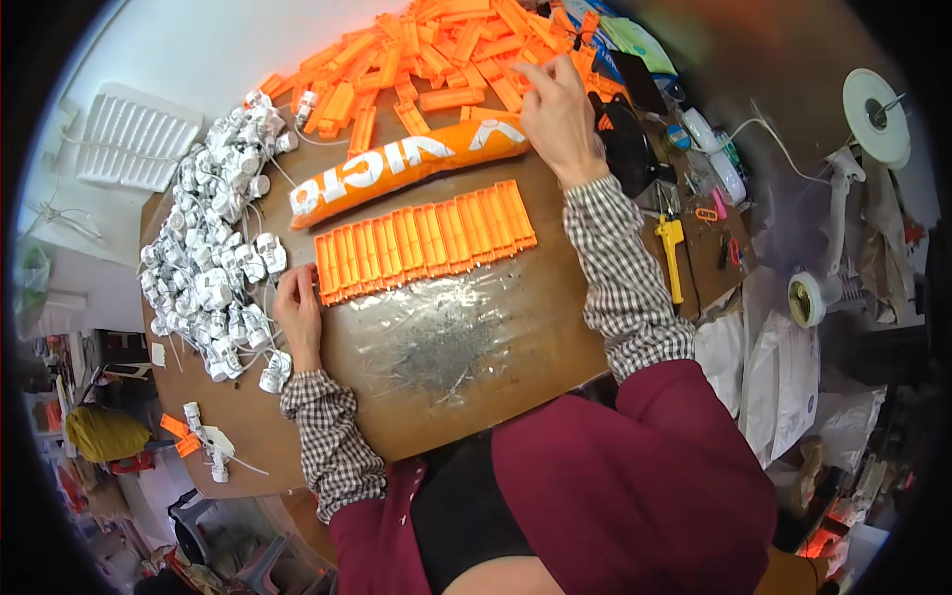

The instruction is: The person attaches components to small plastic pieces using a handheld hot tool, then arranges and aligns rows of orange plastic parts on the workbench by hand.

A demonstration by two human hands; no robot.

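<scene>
A row of narrow orange plastic casings point(426, 243), open sides up, stands packed side by side in the middle of the table. My left hand point(297, 312) rests at the row's left end, fingertips against the last casing, grasping nothing that I can see. Behind the row lies a long, stuffed orange pouch point(397, 177) with white lettering. My right hand point(560, 124) is raised by the pouch's right end, near the loose orange casings point(436, 59) heaped at the back. Its fingers are apart and bent, with nothing visible between them.
White cabled parts point(213, 248) are piled on the left. A few more, with an orange piece point(180, 434), lie at the front left. A yellow-handled tool point(671, 260), probably a soldering iron, a black holder point(627, 144) and a lamp point(808, 297) stand right. Clear film point(436, 347) covers the table's front.
</scene>
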